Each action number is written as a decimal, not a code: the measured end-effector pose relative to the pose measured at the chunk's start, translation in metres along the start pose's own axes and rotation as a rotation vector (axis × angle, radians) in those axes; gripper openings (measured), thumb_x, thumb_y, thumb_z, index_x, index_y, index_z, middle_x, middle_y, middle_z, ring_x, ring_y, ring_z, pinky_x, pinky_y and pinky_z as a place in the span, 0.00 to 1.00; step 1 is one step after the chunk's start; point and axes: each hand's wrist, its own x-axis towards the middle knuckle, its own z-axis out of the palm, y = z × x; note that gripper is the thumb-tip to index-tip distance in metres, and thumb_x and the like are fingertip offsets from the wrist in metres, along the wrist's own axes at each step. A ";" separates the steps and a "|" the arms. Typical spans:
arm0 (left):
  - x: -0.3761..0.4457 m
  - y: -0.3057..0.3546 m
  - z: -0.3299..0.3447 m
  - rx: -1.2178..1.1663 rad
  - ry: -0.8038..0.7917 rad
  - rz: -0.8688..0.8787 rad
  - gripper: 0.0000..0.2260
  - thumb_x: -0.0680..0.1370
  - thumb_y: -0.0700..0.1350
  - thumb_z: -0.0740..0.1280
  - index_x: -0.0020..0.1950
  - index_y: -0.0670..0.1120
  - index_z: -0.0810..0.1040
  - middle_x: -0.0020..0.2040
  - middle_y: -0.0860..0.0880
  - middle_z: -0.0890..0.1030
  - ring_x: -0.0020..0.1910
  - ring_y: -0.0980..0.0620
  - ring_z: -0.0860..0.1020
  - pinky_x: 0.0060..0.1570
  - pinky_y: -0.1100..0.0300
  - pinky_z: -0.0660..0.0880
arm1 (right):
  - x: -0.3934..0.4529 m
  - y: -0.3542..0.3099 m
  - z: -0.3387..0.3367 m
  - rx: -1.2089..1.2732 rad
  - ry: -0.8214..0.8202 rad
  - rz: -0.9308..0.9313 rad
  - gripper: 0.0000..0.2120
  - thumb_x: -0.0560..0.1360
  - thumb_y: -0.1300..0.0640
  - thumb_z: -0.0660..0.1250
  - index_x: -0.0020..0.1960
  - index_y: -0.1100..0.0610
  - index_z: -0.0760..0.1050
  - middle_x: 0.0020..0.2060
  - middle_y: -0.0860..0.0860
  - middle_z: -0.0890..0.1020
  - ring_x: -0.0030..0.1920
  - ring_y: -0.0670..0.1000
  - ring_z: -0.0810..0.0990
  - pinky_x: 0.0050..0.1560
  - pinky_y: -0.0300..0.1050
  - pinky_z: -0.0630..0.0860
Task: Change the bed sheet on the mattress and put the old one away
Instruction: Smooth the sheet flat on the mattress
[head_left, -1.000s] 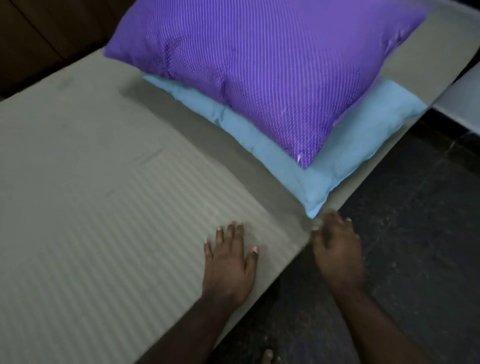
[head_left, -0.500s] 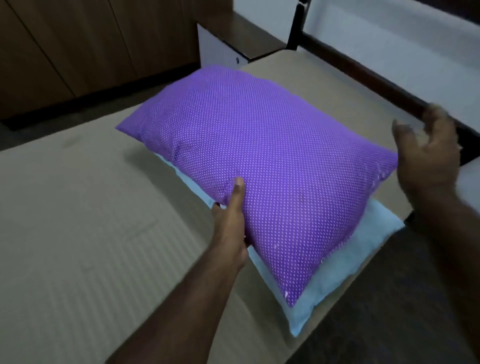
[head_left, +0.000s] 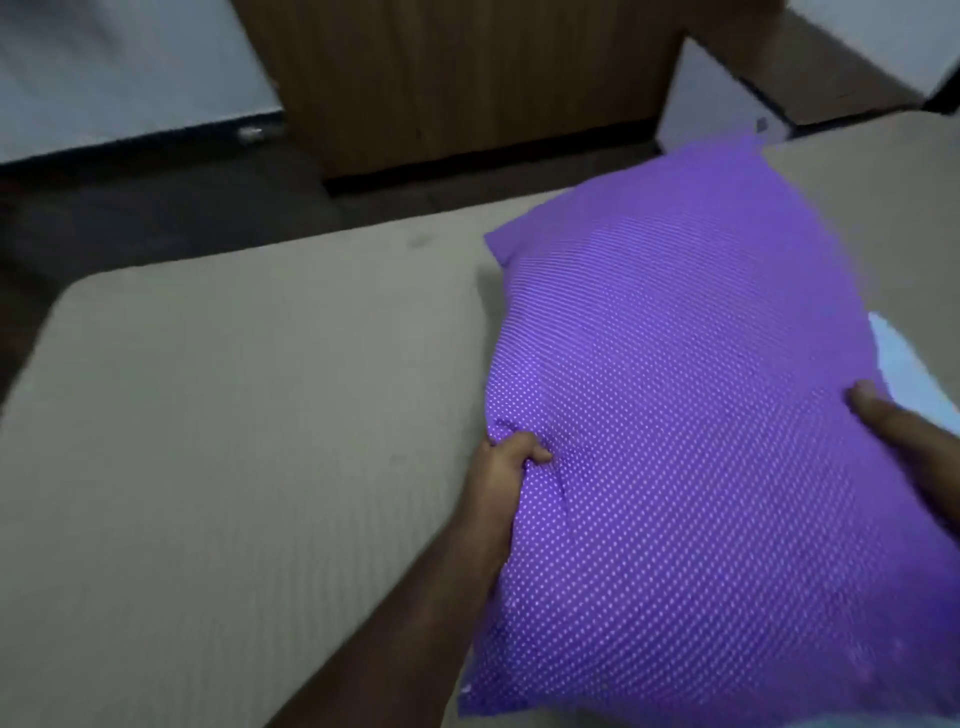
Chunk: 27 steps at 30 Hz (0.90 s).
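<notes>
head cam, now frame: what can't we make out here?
- Blue pillow: mostly hidden under the purple pillow; only a sliver shows.
- Right hand: cut off by the right edge; only fingertips show.
- Left hand: fingers hidden beneath the pillow.
- Small object on the floor: blurred, too small to identify.

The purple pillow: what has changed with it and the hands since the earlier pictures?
Both hands left the mattress edge. The left hand now grips the purple pillow at its left side and the right hand holds its right edge; the pillow looks raised. The light blue pillow stays underneath, and the beige sheet stays on the mattress.
</notes>
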 end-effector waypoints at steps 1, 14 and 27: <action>-0.004 0.012 -0.018 0.034 0.055 0.045 0.19 0.56 0.36 0.65 0.46 0.42 0.81 0.45 0.44 0.83 0.41 0.46 0.80 0.44 0.56 0.76 | 0.000 0.009 0.023 0.018 -0.037 -0.024 0.14 0.80 0.48 0.62 0.56 0.50 0.84 0.52 0.52 0.87 0.46 0.53 0.87 0.35 0.43 0.83; -0.116 0.148 -0.354 0.281 0.631 0.296 0.13 0.71 0.25 0.61 0.36 0.43 0.74 0.27 0.55 0.77 0.27 0.57 0.74 0.27 0.66 0.70 | -0.091 0.120 0.401 -0.181 -0.195 -0.434 0.25 0.74 0.70 0.70 0.68 0.55 0.73 0.56 0.44 0.82 0.49 0.34 0.81 0.52 0.29 0.77; -0.191 0.115 -0.536 1.140 0.867 0.251 0.28 0.69 0.54 0.64 0.66 0.44 0.78 0.55 0.39 0.81 0.53 0.37 0.79 0.53 0.43 0.75 | -0.166 0.235 0.526 -0.254 -0.202 -0.306 0.24 0.79 0.58 0.69 0.73 0.52 0.69 0.65 0.45 0.79 0.61 0.45 0.80 0.63 0.44 0.75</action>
